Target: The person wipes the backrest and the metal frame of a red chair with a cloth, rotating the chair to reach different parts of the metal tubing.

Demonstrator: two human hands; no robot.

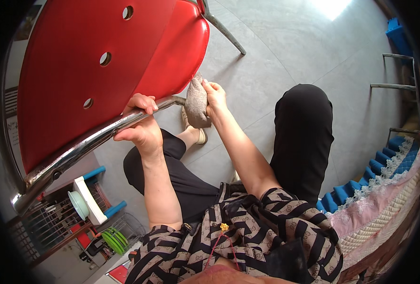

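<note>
A chair with a red padded seat (185, 46) and a red backrest (71, 71) stands tilted before me; three round holes run through the backrest. My left hand (142, 124) is wrapped around its chrome tube (89, 152), thumb below and fingers over the top. The chrome shows brownish spots near its lower end. In my right hand (215, 97) is a folded grey-beige cloth (196, 103), which lies over the tube where it bends close to the seat's edge. The cloth hides that part of the metal. A chair leg (227, 33) extends over the floor.
Grey tiled floor (259, 64) spreads beneath my knees. At the left are a wire rack (53, 220), a white stool (89, 200) with a pale green basin (78, 205), and a green round object (114, 240). Blue and pink lace-trimmed fabric (373, 191) borders the right side.
</note>
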